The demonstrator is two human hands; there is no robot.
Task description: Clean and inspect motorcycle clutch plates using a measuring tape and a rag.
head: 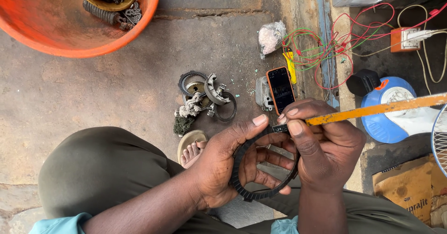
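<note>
Head view: left hand [223,169] nearest the camera, fingers through a dark toothed ring [260,194], thumb on its upper edge, gripping it above the lap. Ring is black, flat, notched along its outer rim, worn-looking; the top is hidden under the thumbs. Right hand [326,150] clenched on an orange-yellow blade-like tool [372,110], whose tip meets the ring's top edge between both thumbs. Tool runs off right toward the frame edge.

Olive trousers [102,169] cover the knees; a sandalled foot [191,148] shows between them. Surface is a stained, cracked concrete floor [93,89], outdoors or in a workshop, cannot tell.

On the floor ahead: pile of metal rings and brake-like parts [205,96], finned metal piece [263,94], phone in an orange case [281,89] just beside it. Orange basin [70,33] top left holds springs and parts. Clear plastic bag [271,37], tangle of red and green wires [326,47], orange socket box [404,39]. Blue-white round container [386,122] at right, under the tool. Brown cardboard carton [409,185] with printed lettering, bottom right.
</note>
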